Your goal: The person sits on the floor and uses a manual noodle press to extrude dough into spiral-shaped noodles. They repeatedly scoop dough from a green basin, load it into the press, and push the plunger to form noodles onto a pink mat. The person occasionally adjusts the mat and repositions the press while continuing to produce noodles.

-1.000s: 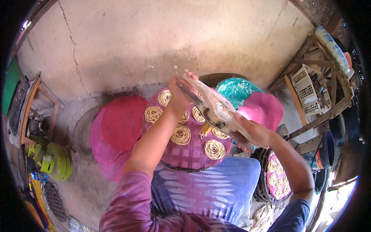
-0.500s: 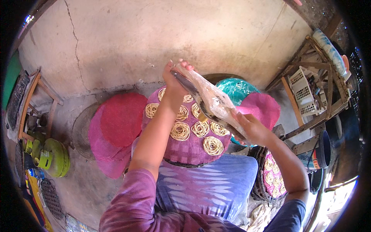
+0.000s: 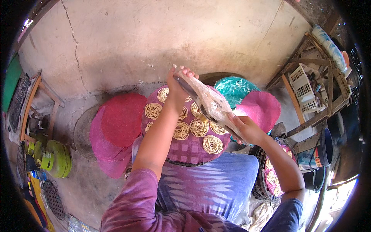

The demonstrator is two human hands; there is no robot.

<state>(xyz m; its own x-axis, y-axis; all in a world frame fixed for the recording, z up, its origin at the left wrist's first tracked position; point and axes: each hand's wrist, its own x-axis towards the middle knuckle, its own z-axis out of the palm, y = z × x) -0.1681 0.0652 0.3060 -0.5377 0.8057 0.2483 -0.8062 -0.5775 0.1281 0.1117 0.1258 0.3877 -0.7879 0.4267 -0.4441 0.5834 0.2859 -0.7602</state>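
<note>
Both my hands are closed round a long, floppy bag of cloudy plastic (image 3: 216,103) with dark patches along its lower side. My left hand (image 3: 183,79) grips its far upper end, and my right hand (image 3: 250,129) clasps its near right end. A small yellowish piece under the bag sits just over one coil of noodle-like dough strands (image 3: 199,128); what it is I cannot make out. Several more pale coils (image 3: 212,144) lie on a round tray covered in purple mesh cloth (image 3: 189,156) in front of my lap. My left forearm hides some of them.
Red and magenta round mats (image 3: 119,120) lie left of the tray. Behind it stands a teal basin (image 3: 236,89), with a pink mat (image 3: 262,108) beside it. A basket of coils (image 3: 264,187) is at my right. Farther out are a green gas cylinder (image 3: 58,158) and a wooden rack (image 3: 336,104).
The bag has shifted slightly, its far end lower and a little to the right, and my right hand has moved slightly left. Both hands keep their hold. The whole view has tilted a little.
</note>
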